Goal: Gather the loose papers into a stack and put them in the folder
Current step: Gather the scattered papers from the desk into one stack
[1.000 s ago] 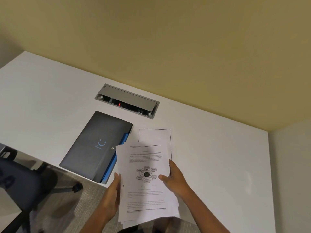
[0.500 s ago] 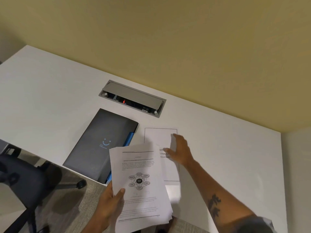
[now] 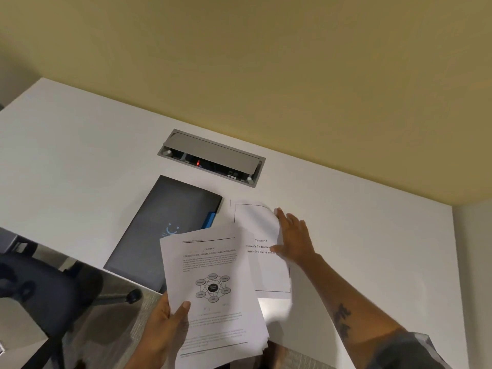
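Observation:
My left hand (image 3: 162, 328) grips a stack of printed papers (image 3: 213, 294) by its lower left corner, above the table's front edge; the top page shows a circular diagram. A single sheet (image 3: 259, 265) with a "Chapter 3" heading lies on the white table (image 3: 359, 249) to the right of the stack. My right hand (image 3: 292, 237) rests on that sheet's right edge, fingers spread, and its upper right corner curls up under the fingertips. A dark grey folder (image 3: 162, 225) with a blue smile mark and blue inner edge lies shut, left of the sheet.
A grey cable box (image 3: 211, 157) with a half-raised lid and a red light is set into the table behind the folder. A yellow wall runs along the table's far edge. A dark office chair (image 3: 40, 294) stands on grey carpet at lower left.
My right hand let go of the stack and reached out to the single sheet on the table, lifting its upper right corner. The left hand keeps the stack alone, shifted slightly left.

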